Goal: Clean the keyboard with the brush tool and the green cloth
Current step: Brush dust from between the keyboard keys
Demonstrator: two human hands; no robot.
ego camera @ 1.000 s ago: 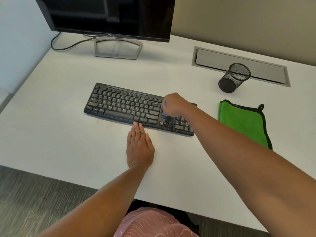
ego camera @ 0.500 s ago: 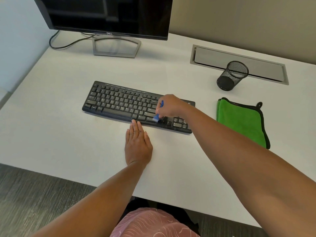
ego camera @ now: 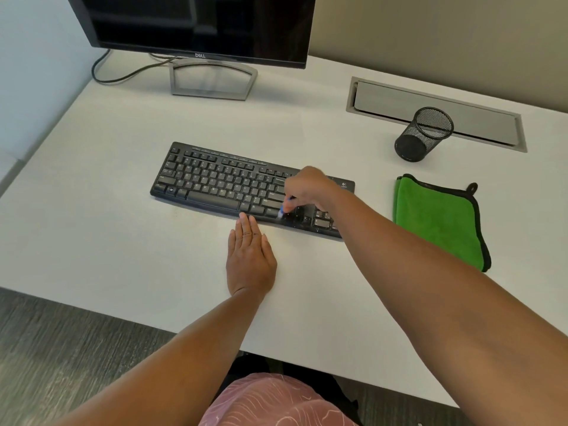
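A black keyboard (ego camera: 215, 186) lies across the middle of the white desk (ego camera: 92, 241). My right hand (ego camera: 307, 187) hovers over its right part and grips a small blue brush tool (ego camera: 284, 207), whose pale tip touches the keys near the front edge by the arrow keys. My left hand (ego camera: 250, 259) lies flat on the desk just in front of the keyboard, fingers straight, fingertips touching its front edge. The folded green cloth (ego camera: 439, 219) with black trim lies on the desk to the right of the keyboard, untouched.
A black mesh pen cup (ego camera: 422, 133) stands behind the cloth, next to a grey cable hatch (ego camera: 430, 109). A Dell monitor (ego camera: 196, 23) on a silver stand (ego camera: 212, 81) sits at the back. The desk's front edge runs just below my forearms.
My right hand has drawn the brush from the keyboard's right middle toward its front edge, a little leftward. The left hand has stayed flat in place.
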